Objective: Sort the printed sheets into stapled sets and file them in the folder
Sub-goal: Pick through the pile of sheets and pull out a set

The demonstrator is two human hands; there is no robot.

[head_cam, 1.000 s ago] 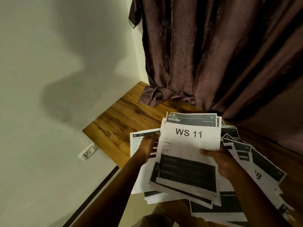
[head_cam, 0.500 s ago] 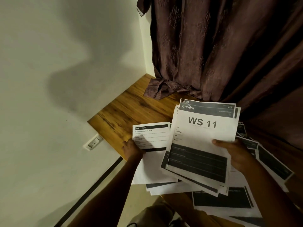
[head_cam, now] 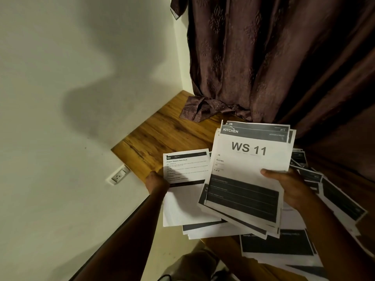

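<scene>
Head view, looking down at wooden tabletop (head_cam: 162,136) in corner by pale wall. Right hand (head_cam: 292,187) grips small bundle of white printed sheets w/ dark header, top page reading "WS 11" (head_cam: 248,169), thumb across right edge, bundle lifted and tilted above the rest. Left hand (head_cam: 156,181) holds left edge of separate white text sheet w/ black header bar (head_cam: 186,175); fingers hidden under paper, so exact grip unclear. Loose pile of similar black-and-white pages (head_cam: 284,244) spreads over table beneath and to right. Brown patterned curtain (head_cam: 253,57) hangs behind, hem bunched on tabletop. White wall socket (head_cam: 118,175) sits low on wall, left of table.
</scene>
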